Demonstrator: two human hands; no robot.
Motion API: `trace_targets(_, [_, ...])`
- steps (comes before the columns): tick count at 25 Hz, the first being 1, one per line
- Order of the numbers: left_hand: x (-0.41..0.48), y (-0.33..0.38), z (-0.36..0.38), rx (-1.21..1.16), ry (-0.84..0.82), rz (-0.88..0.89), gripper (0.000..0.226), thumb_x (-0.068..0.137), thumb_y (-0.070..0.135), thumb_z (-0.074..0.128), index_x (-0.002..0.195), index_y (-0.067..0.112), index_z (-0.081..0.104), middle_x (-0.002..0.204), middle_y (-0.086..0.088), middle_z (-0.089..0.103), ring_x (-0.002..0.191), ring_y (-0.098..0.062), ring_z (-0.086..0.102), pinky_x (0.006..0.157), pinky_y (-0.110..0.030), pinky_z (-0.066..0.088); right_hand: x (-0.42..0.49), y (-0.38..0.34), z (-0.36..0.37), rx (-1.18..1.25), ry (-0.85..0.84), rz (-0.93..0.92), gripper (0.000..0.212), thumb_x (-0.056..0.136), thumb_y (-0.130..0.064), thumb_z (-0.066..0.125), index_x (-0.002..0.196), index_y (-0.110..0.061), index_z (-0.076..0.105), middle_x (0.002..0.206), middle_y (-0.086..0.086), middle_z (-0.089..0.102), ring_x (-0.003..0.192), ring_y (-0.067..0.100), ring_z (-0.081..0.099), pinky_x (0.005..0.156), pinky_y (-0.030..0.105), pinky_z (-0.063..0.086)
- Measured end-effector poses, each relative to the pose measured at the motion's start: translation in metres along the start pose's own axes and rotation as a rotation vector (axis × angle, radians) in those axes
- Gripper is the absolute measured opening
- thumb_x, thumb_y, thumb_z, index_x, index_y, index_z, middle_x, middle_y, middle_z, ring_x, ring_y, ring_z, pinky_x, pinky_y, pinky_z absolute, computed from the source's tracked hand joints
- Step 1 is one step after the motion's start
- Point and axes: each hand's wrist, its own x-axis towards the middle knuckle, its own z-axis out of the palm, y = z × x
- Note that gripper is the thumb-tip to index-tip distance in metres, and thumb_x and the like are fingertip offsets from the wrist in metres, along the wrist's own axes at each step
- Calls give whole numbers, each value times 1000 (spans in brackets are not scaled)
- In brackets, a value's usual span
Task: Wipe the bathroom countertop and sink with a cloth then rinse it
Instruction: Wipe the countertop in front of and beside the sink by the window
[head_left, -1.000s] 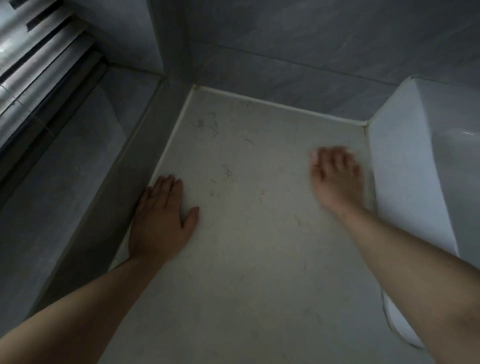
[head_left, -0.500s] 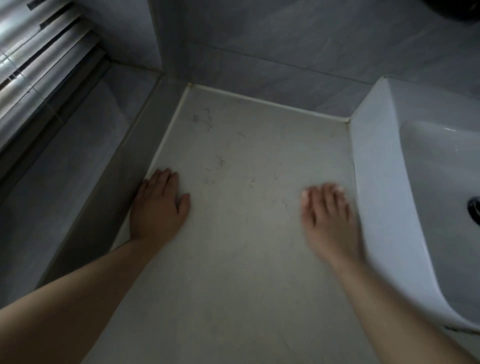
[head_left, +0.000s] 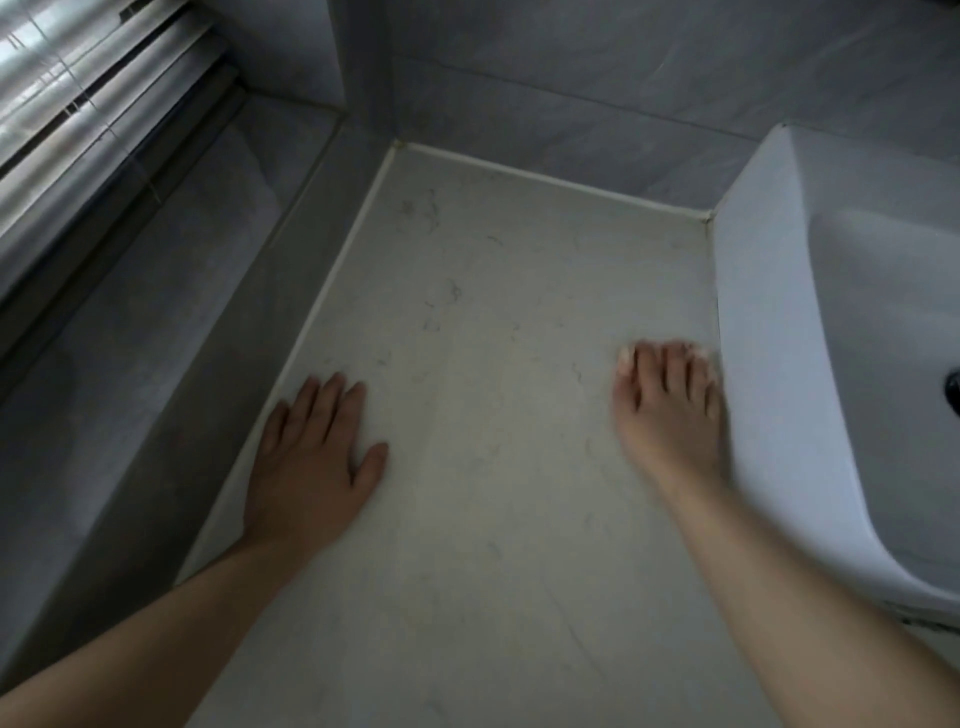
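Resting flat on the pale tabletop (head_left: 493, 415), the left hand (head_left: 311, 462) lies palm down by the left wall edge, its grip released and empty. The right hand (head_left: 670, 410), blurred, presses just beside the white sink (head_left: 769, 332); whether it grasps a cloth cannot be told.

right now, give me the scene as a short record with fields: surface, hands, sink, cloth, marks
surface: pale countertop, set into a tiled corner
left hand: flat, palm down, by the counter's left edge
right hand: palm down, blurred, next to the sink's side wall
sink: white basin at right, dark drain just visible
cloth: none clearly in view; cannot tell if anything lies under the right hand
marks: thin dark strands and specks scattered on the counter
window blinds: upper left
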Motion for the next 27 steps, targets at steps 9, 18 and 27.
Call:
trace_targets(9, [-5,-6,-2,-3,-62,25,73,92,55,17,135,1,42,140,-17,45,130,-31,41,109,-32,12,-89,-48,4,32,-44,-677,49,91,-42,34,130,-21,53,139,9,50,130,33,42,106,49,28])
trace_targets(18, [-45,-27,-8,-19,-80,24,74,92,58,15,138,6,40,145,-13,39,135,-22,28,112,-33,11,-90,-102,5,90,-139,-768,50,91,-41,32,130,-19,53,137,7,53,128,32,45,108,48,31])
trace_targets(27, [-47,-22,-3,-201,178,-174,64,83,34,39,131,-7,40,136,-24,46,125,-32,41,105,-34,27,34,-227,17,161,-227,-345,51,99,-34,22,147,-18,21,157,15,7,143,35,4,116,48,1])
